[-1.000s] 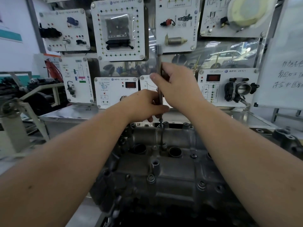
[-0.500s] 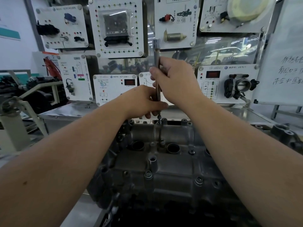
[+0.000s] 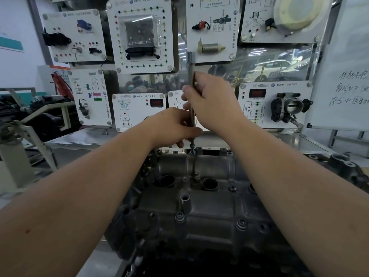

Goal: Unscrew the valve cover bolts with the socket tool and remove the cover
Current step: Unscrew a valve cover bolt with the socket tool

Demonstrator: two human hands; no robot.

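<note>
A grey cast valve cover (image 3: 199, 200) fills the lower middle, with several bolts (image 3: 180, 215) along its edges and two round openings. A long thin metal socket tool (image 3: 191, 62) stands upright over a bolt (image 3: 192, 146) at the cover's far edge. My right hand (image 3: 213, 102) grips the tool's upper shaft. My left hand (image 3: 175, 126) pinches the lower shaft just above the bolt. The tool's tip meets the bolt head, which sits raised above the cover.
White training panels (image 3: 139, 37) with mounted car parts hang on the wall behind. A throttle body panel (image 3: 287, 105) is at the right, a whiteboard (image 3: 347, 76) beside it. A steel bench (image 3: 79, 138) runs behind the engine. Another metal part (image 3: 347, 168) lies at far right.
Both hands stay on the upright tool. The fingers have shifted slightly on the shaft, and the view has tilted a little; the tool stays over the same far bolt.
</note>
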